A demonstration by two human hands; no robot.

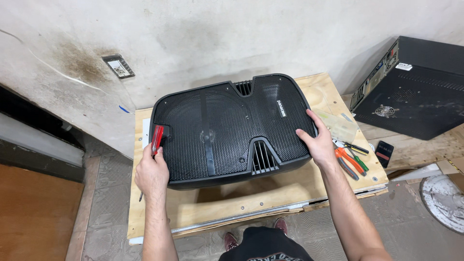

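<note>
A large black speaker (232, 128) with a perforated metal grille lies face-up on a plywood tabletop (290, 186), set against a stained white wall (193, 29).

Left hand (152, 171): at the speaker's left edge, grip closed around a red-handled screwdriver (157, 139), whose handle rests against the cabinet corner and whose shaft pokes out below the hand.

Right hand (316, 140): grip spread wide over the speaker's right edge, fingers on the grille, thumb on the front side.

Just beside the right hand lie orange-handled pliers (349, 162) and a green-handled tool (360, 162). A clear plastic bag (338, 125) lies near them. A black computer case (415, 89) stands further right, well apart from the speaker.
</note>
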